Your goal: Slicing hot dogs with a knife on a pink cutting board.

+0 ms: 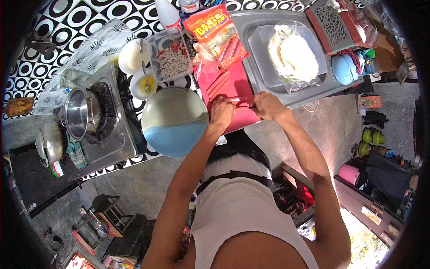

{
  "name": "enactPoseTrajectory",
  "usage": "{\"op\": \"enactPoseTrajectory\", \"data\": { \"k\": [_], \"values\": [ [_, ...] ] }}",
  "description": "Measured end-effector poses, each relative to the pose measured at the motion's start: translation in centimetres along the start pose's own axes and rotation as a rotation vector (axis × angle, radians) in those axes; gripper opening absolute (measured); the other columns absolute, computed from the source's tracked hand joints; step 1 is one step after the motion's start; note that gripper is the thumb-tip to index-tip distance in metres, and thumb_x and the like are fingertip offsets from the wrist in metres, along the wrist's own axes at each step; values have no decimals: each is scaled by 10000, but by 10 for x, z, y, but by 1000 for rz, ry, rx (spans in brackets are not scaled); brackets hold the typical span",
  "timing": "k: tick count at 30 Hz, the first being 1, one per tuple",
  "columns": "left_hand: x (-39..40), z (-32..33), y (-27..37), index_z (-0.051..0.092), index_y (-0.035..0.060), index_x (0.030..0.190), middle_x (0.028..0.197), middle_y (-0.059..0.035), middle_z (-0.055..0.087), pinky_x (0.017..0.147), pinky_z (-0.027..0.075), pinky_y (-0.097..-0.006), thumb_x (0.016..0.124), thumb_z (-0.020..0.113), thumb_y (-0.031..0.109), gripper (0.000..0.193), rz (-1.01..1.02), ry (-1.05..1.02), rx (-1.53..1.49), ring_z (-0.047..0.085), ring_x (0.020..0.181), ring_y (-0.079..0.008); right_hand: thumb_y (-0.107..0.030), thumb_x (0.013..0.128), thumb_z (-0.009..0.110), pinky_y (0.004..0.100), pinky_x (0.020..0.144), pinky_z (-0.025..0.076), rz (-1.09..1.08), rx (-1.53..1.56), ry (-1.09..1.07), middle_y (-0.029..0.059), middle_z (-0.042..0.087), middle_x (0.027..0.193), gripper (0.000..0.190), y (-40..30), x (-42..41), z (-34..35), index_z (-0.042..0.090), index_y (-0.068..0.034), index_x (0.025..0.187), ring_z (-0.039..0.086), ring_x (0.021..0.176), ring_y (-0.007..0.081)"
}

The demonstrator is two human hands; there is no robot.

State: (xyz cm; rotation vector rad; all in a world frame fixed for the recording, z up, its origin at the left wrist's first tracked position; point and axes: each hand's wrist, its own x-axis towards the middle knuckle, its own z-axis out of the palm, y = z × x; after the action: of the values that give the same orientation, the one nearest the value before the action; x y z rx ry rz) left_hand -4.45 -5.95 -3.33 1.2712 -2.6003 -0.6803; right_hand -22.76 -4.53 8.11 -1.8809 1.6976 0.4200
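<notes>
A red cutting board [240, 122] lies at the counter's front edge. My left hand [222, 112] presses down on it, fingers curled around a hot dog sausage [237, 99]. Opposite, my right hand [268, 106] is closed around the dark handle of what looks like a knife; its thin blade is mostly hidden beside the left fingers. Several long sausages [217, 83] lie side by side farther up the board. At its far end, an opened orange hot dog package [233, 53] still holds more sausages.
Left of the board are a large two-tone plate [174, 141], white bowls [133, 84] with spoons, and a plastic container [174, 62] of chopped food. A steel pot [79, 116] sits on the gas stove [116, 141]. On the right, the sink [255, 72] holds a clear tub with a plastic bag [295, 59].
</notes>
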Motion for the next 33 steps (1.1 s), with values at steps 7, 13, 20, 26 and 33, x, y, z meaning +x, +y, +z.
{"op": "enactPoseTrajectory", "data": {
  "k": [7,13,20,26,33],
  "values": [
    [1,-3,3,719,147,816,950,-41,627,855,454,-390,703,679,172,123,-27,-55,56,539,967,-252,-179,755,629,415,849,485,2,0,-16,191,591,1062,304,-6,-2,2,592,-72,1036,589,1004,353],
    [2,-10,15,720,155,857,970,-27,626,886,435,-409,703,681,178,160,-2,-11,110,542,975,-248,-202,736,658,421,838,490,44,12,19,195,593,1061,347,-3,-5,10,591,-52,1042,589,1010,360],
    [5,-6,13,719,153,903,1027,-20,630,917,415,-416,714,681,182,195,-44,-82,21,532,1025,-248,-196,748,645,416,850,487,34,9,27,205,597,1058,338,-1,-6,11,596,-45,1047,593,999,368],
    [5,-5,11,718,131,847,957,-32,647,871,440,-407,694,683,171,162,-14,-30,-27,547,982,-268,-196,745,646,412,847,489,28,-17,28,204,596,1054,331,-2,-6,9,601,-43,1035,595,996,362],
    [5,-1,10,708,112,791,890,-50,650,799,468,-414,667,687,151,132,34,41,25,568,898,-279,-195,739,649,416,809,503,30,-52,10,203,599,1037,328,-5,-10,-1,594,-42,1024,605,971,354]
  ]
}}
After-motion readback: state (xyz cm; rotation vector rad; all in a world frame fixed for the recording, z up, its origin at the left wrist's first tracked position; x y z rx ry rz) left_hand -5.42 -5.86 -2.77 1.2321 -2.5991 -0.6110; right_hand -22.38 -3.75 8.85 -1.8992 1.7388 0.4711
